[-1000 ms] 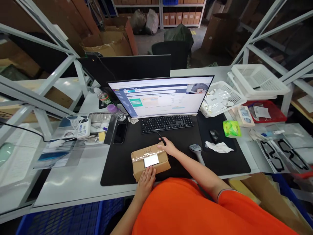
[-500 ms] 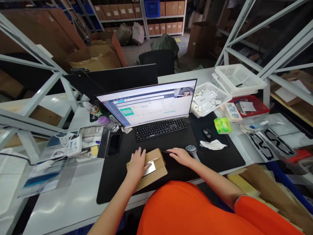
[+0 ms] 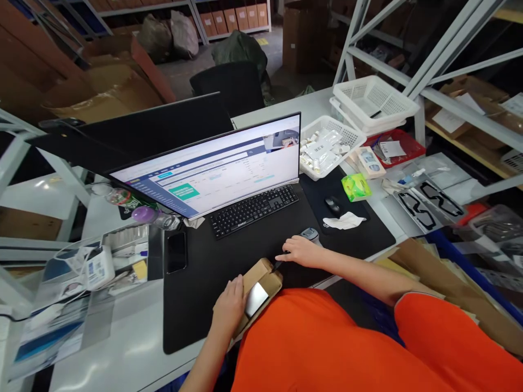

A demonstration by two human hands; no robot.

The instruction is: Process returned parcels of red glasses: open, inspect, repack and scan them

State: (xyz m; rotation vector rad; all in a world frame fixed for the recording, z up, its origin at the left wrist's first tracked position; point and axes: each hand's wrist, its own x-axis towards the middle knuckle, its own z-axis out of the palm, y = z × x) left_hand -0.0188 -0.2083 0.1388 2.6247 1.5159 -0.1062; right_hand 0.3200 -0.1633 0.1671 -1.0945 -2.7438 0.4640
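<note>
A small cardboard box (image 3: 261, 280) with a white label and clear tape sits tilted at the near edge of the black desk mat (image 3: 204, 272), against my orange shirt. My left hand (image 3: 229, 302) grips the box's left side, fingers wrapped on it. My right hand (image 3: 300, 251) rests on the mat just right of the box, fingers curled round a thin black pen (image 3: 278, 265) whose tip touches the box's corner. A grey barcode scanner (image 3: 309, 235) lies right behind that hand.
A monitor (image 3: 212, 166) and keyboard (image 3: 253, 208) stand behind the mat, with a phone (image 3: 176, 251) to the left. A mouse (image 3: 333, 205), a tissue (image 3: 345, 220), a green packet (image 3: 356, 186) and white baskets (image 3: 371, 103) lie to the right. Papers clutter the left.
The box has been pulled nearer to my body and tipped up. My left hand shifted from its top to its left side. My right hand moved slightly right with the pen.
</note>
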